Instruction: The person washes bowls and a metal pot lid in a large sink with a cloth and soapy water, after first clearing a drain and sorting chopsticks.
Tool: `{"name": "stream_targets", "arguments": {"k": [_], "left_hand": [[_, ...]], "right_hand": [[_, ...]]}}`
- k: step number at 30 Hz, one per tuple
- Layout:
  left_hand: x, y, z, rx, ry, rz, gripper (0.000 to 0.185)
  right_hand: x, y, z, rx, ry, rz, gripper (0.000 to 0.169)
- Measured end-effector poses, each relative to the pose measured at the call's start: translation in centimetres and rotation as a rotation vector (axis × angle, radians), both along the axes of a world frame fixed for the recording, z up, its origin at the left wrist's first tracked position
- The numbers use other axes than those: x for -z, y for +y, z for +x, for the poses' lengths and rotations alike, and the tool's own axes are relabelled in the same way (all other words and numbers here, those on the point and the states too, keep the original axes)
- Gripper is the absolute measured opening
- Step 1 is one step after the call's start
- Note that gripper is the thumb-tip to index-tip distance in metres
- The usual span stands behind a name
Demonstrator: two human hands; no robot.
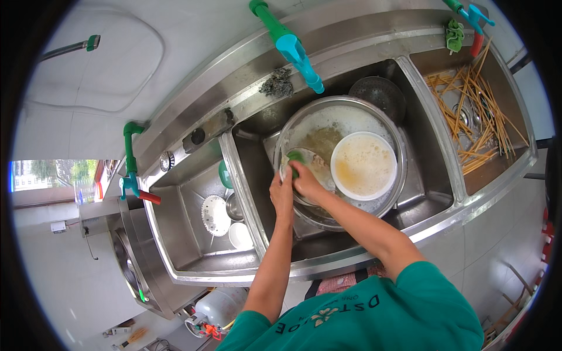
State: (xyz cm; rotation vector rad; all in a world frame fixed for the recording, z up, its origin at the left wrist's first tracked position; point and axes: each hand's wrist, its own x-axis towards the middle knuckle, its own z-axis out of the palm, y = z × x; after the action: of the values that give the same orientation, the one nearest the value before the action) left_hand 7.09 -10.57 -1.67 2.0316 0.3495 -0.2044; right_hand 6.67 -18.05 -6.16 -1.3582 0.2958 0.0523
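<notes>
My left hand grips the edge of a pale dish over the left side of a large round metal basin. My right hand presses a green scouring pad close against that dish; fingers and motion blur hide most of it. Foamy, murky water fills the basin. In it, right of my hands, sits a white bowl full of yellowish, frothy liquid. Another round dish shows partly under the water beside my right hand.
The basin stands in the middle sink, with a dark perforated strainer behind it. A blue tap hangs above. Steel wool rests on the ledge. Wooden chopsticks litter the right sink; a white basket and small bowls lie left.
</notes>
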Motion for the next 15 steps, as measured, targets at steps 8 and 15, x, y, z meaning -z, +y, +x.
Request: {"name": "stream_targets", "arguments": {"k": [8,15], "left_hand": [[-6.0,0.0,1.7,0.299,-0.594,0.576,0.04],[-0.3,3.2,2.6,-0.198,-0.455,-0.308,0.061]], "right_hand": [[4.3,-3.7,-5.7,-0.715,0.126,-1.016,0.031],[-4.0,-5.0,-8.2,-0.261,-0.06,-0.11,0.025]]}}
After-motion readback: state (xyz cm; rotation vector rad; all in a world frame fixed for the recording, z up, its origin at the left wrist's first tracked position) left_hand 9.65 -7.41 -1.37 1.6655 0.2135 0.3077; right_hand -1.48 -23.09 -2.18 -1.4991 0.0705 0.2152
